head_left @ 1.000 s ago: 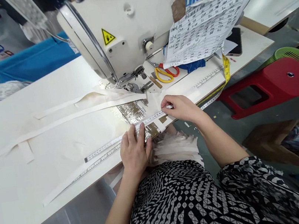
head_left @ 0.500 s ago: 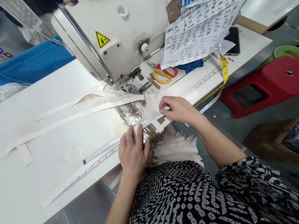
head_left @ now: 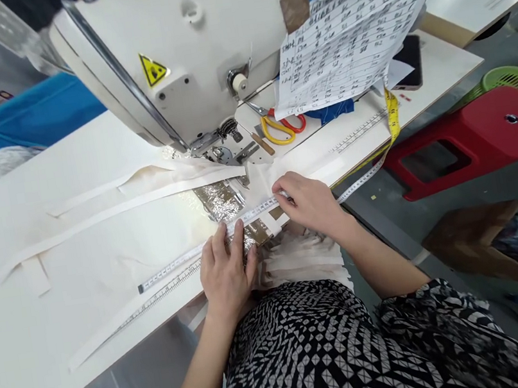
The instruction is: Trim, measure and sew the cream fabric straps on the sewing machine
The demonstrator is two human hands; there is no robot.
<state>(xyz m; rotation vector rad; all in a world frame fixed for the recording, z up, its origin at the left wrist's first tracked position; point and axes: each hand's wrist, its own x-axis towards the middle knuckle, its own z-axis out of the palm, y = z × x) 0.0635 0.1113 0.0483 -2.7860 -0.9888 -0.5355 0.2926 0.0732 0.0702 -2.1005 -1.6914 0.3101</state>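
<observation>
A white measuring tape (head_left: 172, 266) runs slantwise over pale fabric strips near the front edge of the white table (head_left: 12, 334). My left hand (head_left: 225, 264) lies on the tape and cloth with its fingers spread. To its right, my right hand (head_left: 306, 203) pinches the tape between thumb and fingers. Between the hands is a shiny taped plate (head_left: 224, 200) in front of the sewing machine (head_left: 189, 55). A long pale strip (head_left: 143, 198) stretches leftward from the needle area. Gathered pale fabric (head_left: 300, 259) hangs below the table edge.
Scissors with red and yellow handles (head_left: 279, 131) lie beside the machine, near a wooden-handled tool (head_left: 263, 144). A written sheet (head_left: 344, 45) hangs on the machine; a phone (head_left: 411, 64) is behind it. Right of the table are a red stool (head_left: 479, 135) and a cardboard box (head_left: 480, 239).
The view has shifted closer to the machine. My right hand still pinches the tape, with its fingers a little more curled; my left hand stays spread on the tape.
</observation>
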